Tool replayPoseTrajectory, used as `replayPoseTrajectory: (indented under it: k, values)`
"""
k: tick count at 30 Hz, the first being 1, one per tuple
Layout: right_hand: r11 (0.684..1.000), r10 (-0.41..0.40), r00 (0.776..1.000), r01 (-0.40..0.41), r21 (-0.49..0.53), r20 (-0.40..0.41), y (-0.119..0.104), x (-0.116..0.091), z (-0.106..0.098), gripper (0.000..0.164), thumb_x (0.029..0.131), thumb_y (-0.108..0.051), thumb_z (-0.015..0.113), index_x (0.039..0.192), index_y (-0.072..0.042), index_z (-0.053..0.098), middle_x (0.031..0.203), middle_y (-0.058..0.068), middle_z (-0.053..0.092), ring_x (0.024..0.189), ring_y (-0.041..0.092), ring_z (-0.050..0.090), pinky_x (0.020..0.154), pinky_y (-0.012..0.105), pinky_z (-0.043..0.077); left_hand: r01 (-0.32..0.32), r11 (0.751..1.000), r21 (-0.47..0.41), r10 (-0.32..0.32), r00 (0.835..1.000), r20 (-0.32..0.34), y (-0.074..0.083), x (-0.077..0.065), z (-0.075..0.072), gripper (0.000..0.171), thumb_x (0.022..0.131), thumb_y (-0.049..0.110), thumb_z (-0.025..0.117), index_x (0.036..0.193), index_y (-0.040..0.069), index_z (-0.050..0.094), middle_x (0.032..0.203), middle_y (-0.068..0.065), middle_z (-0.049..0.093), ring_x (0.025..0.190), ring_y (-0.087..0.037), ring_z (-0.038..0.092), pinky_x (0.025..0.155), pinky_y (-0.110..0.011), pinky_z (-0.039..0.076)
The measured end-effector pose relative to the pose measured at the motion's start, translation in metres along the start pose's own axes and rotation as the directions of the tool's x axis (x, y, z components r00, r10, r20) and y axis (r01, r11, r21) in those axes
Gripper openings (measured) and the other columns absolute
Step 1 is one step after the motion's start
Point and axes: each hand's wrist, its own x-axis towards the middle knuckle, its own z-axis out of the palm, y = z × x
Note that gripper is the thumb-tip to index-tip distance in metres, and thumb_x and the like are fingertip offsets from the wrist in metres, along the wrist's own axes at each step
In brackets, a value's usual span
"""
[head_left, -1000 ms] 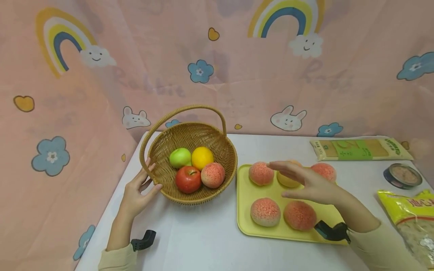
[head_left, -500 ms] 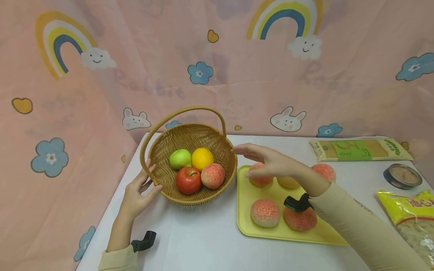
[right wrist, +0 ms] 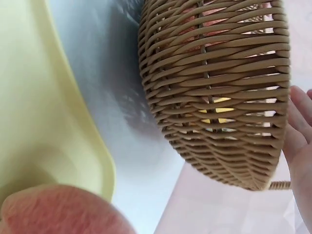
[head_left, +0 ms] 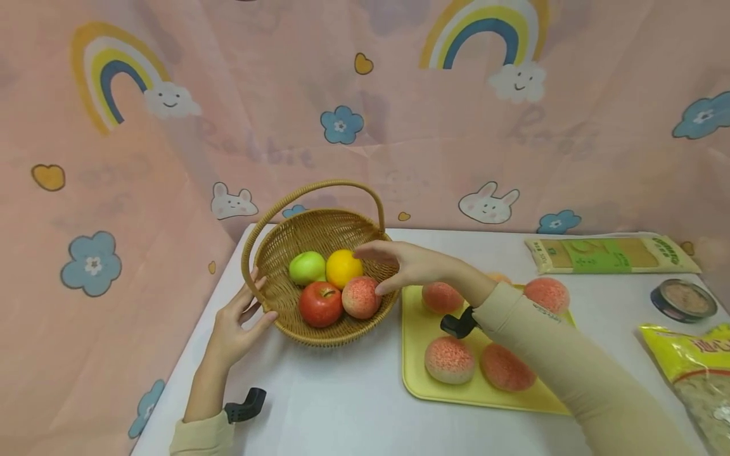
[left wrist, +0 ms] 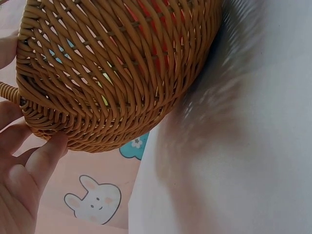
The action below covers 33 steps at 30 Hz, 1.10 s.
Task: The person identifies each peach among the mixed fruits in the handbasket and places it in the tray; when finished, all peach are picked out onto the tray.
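Note:
A wicker basket point(head_left: 327, 339) with an arched handle holds a green apple point(head_left: 307, 268), an orange point(head_left: 344, 270), a red apple point(head_left: 321, 304) and a peach point(head_left: 362, 297). My left hand point(head_left: 236, 329) grips the basket's left rim by the base of the handle, fingers behind and thumb in front; the left wrist view shows fingertips against the weave. Over the basket's right rim reaches my right hand point(head_left: 419, 265), fingers and thumb spread beside the peach and orange. Whether it touches the peach I cannot tell. The right wrist view shows this hand point(right wrist: 301, 141) beyond the rim.
Right of the basket is a yellow tray point(head_left: 416, 387) with several peaches, among them a front one point(head_left: 449, 360); my right forearm crosses over it. Farther right lie a noodle packet point(head_left: 610, 253), an opened can point(head_left: 683, 299) and a yellow bag point(head_left: 692, 367). A pink printed cloth hangs behind.
My right hand has moved left from above the tray, across the basket's right rim, to the fruit. The left hand stays at the left rim, and the basket has kept its place.

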Motion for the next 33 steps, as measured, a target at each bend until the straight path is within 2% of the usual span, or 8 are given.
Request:
replayPoseTrajectory:
  k: [5,9,17,25,33]
  values:
    - [1.000,0.018,0.997,-0.017,-0.017,0.074,0.001,0.015,0.003,0.072,0.083,-0.012,0.072,0.144,-0.004,0.033,0.150,0.009,0.038,0.140,0.023,0.033,0.120,0.040,0.027,-0.003,1.000,-0.001,0.003,1.000,0.002,0.001,0.000,0.000,0.061,0.073,-0.012,0.071,0.129,-0.015,0.048,0.145,-0.031,0.035,0.123,-0.045,0.043,0.085,-0.044,0.052]
    - [0.997,0.059,0.987,-0.051,-0.055,0.153,0.000,0.024,0.005,0.072,0.083,-0.014,0.072,0.144,-0.004,0.035,0.149,0.011,0.038,0.140,0.026,0.032,0.119,0.041,0.027,-0.004,1.000,0.000,0.004,1.000,0.002,0.001,0.000,0.000,0.060,0.073,-0.012,0.071,0.128,-0.015,0.049,0.144,-0.031,0.035,0.123,-0.045,0.044,0.085,-0.044,0.053]
    - [0.965,0.152,0.957,-0.089,-0.247,0.247,0.001,0.036,0.005,0.073,0.079,-0.021,0.076,0.142,-0.007,0.041,0.144,0.005,0.046,0.135,0.022,0.040,0.116,0.038,0.033,0.017,1.000,0.010,-0.017,1.000,0.010,0.000,0.000,0.000,0.061,0.074,-0.009,0.072,0.130,-0.012,0.049,0.146,-0.029,0.035,0.124,-0.044,0.043,0.086,-0.045,0.053]
    - [0.933,0.207,0.936,-0.101,-0.346,0.285,0.000,0.042,0.004,0.070,0.079,-0.024,0.076,0.141,-0.010,0.044,0.144,0.002,0.047,0.135,0.021,0.039,0.117,0.039,0.031,0.006,1.000,0.016,-0.006,1.000,0.001,0.000,0.001,0.000,0.061,0.074,-0.009,0.072,0.130,-0.012,0.050,0.145,-0.030,0.036,0.124,-0.044,0.045,0.085,-0.045,0.054]
    - [0.909,0.253,0.929,-0.132,-0.395,0.270,-0.001,0.046,0.004,0.066,0.077,-0.012,0.077,0.137,-0.015,0.050,0.140,0.005,0.050,0.130,0.021,0.044,0.112,0.040,0.038,0.007,1.000,0.019,-0.007,1.000,-0.011,0.001,0.002,0.000,0.060,0.073,-0.010,0.072,0.129,-0.013,0.050,0.144,-0.030,0.037,0.123,-0.045,0.045,0.085,-0.046,0.053]
